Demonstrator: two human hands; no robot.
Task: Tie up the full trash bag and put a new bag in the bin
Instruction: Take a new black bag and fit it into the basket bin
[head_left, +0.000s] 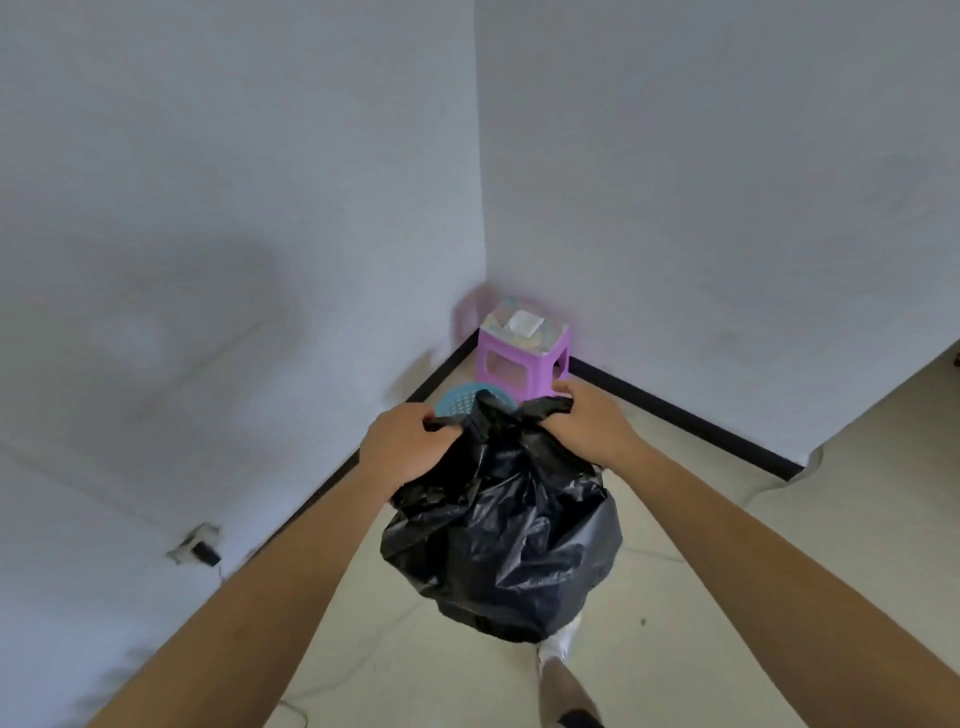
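A full black trash bag (501, 540) hangs in the air in front of me, bulging and crinkled. My left hand (402, 447) grips the bag's top edge on the left. My right hand (589, 423) grips the top edge on the right. The bag's mouth is gathered between the two hands. Behind the bag, a light blue perforated bin (460, 400) stands on the floor near the wall; only its rim shows. A folded white item (524, 322), possibly a new bag, lies on the purple stool (522, 358) in the corner.
White walls meet in a corner with a black baseboard (675, 410). A wall socket (200, 545) with a thin cable sits low on the left wall. My foot in a white shoe (558, 649) is under the bag on the pale floor.
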